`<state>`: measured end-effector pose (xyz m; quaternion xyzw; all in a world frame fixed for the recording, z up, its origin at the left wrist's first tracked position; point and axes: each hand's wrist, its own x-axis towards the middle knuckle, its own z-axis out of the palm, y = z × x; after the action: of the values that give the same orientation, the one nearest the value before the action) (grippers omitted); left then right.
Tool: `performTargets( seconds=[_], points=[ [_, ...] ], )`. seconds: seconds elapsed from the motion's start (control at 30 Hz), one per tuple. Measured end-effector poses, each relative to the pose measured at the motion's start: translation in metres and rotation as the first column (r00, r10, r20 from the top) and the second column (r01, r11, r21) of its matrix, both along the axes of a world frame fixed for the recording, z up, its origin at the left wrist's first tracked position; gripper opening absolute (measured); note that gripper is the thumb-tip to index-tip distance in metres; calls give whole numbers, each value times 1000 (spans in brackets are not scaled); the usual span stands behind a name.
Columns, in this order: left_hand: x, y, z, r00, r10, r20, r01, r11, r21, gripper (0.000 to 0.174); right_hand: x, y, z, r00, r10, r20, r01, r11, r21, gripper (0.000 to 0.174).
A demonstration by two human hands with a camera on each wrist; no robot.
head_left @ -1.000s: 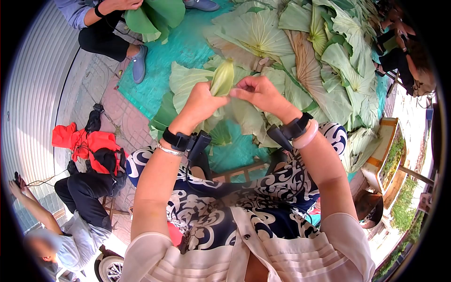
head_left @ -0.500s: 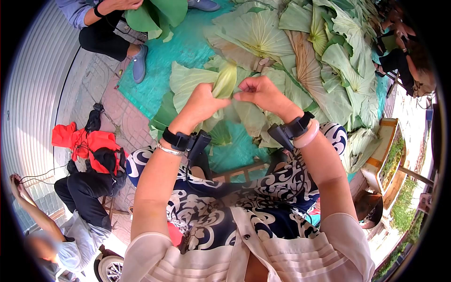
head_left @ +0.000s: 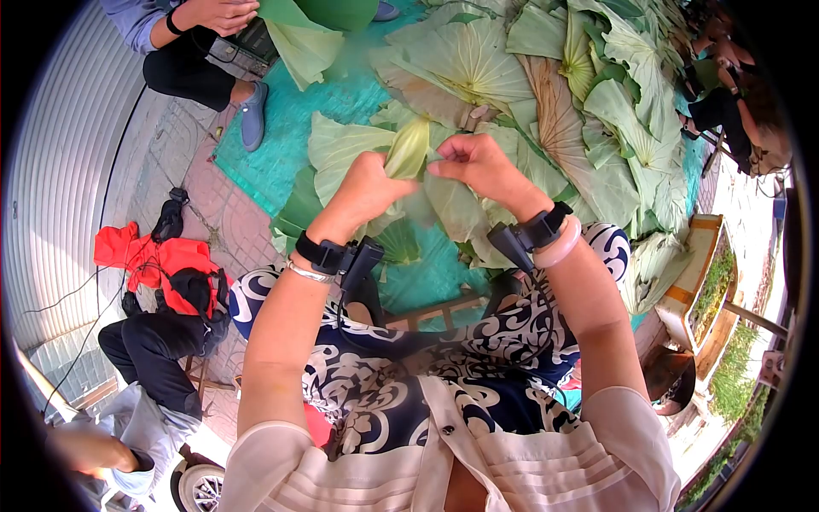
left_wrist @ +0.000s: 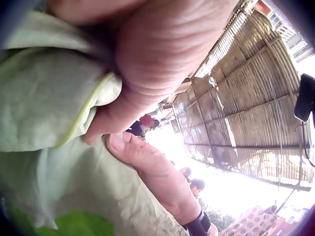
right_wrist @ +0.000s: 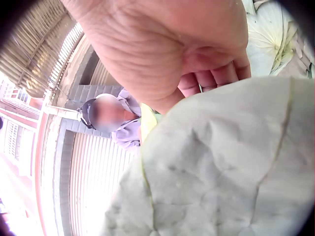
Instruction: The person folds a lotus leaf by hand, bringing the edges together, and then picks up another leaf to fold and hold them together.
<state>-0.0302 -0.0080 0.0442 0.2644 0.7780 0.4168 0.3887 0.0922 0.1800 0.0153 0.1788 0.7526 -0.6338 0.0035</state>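
Observation:
My left hand (head_left: 365, 183) grips a pale green lotus leaf (head_left: 409, 147) folded into a narrow bundle, its tip standing up above the fist. In the left wrist view, the leaf's rolled part (left_wrist: 49, 98) with a yellowish rib lies against the curled fingers. My right hand (head_left: 485, 167), a little to the right, pinches the leaf's loose edge between thumb and fingers. From there a broad flap (right_wrist: 221, 162) spreads below the hand in the right wrist view and hides the fingertips. The right thumb (left_wrist: 129, 147) shows at the leaf's edge in the left wrist view.
A heap of lotus leaves (head_left: 589, 128) covers much of the teal sheet (head_left: 281, 166) ahead. Another person holds a green leaf (head_left: 303, 47) at upper left. Red cloth and bags (head_left: 175, 264) lie on the paving at left. A planter box (head_left: 695, 282) stands at right.
My right hand has shifted slightly right, away from the left, drawing the leaf's edge with it. The bundle's tip tilts a little right. The other person's leaf has swung rightward.

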Motion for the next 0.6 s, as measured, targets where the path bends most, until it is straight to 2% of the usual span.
performTargets(
  seconds=[0.23, 0.37, 0.6],
  points=[
    [-2, -2, 4, 997, 49, 60, -54, 995, 85, 32, 0, 3, -4, 998, -56, -11, 55, 998, -13, 26],
    [-7, -5, 7, 995, 45, 90, -50, 997, 59, 29, 0, 7, -1, 994, -95, -51, 97, 995, 39, 26],
    [-11, -10, 17, 987, 77, 141, -88, 993, 78, 20, 0, 12, -1, 990, -141, -8, 141, 990, 8, 25]
  ],
)
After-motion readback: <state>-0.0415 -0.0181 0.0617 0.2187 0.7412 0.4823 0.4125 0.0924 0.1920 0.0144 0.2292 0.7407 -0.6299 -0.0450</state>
